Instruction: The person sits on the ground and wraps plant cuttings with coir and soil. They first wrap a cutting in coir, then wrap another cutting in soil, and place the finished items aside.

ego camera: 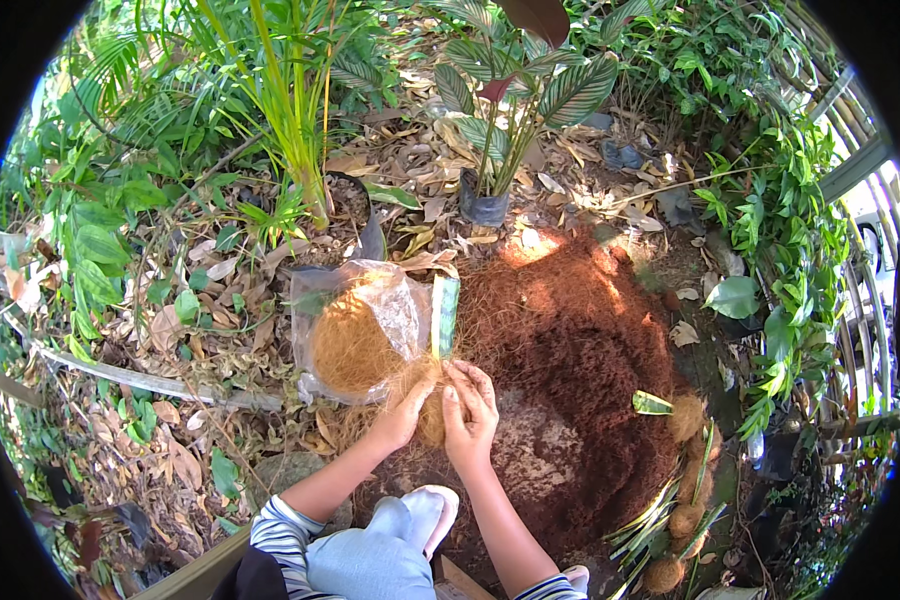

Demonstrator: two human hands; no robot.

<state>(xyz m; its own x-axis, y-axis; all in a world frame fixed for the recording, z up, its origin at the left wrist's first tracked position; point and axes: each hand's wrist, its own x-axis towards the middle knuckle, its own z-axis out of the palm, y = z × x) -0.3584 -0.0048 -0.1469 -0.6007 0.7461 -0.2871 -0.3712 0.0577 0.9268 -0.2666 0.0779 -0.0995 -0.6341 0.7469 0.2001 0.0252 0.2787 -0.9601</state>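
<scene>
Between my two hands is a wad of tan coconut fibre (431,420), wrapped around the lower end of a snake plant leaf cutting (444,315). The green leaf with its pale yellow edge stands upright out of the fibre. My left hand (407,411) presses the wad from the left side. On the other side, my right hand (471,409) has its fingertips at the base of the leaf and its thumb against the fibre. A clear plastic bag (412,300) of loose coconut fibre (351,341) lies just beyond my left hand.
A heap of reddish-brown coco peat (585,345) spreads to the right. Several fibre balls (686,517) with leaf cuttings line its right edge, beside loose leaf strips (641,536). A potted calathea (487,202) and a palm (300,150) stand ahead. A fence (862,285) borders the right.
</scene>
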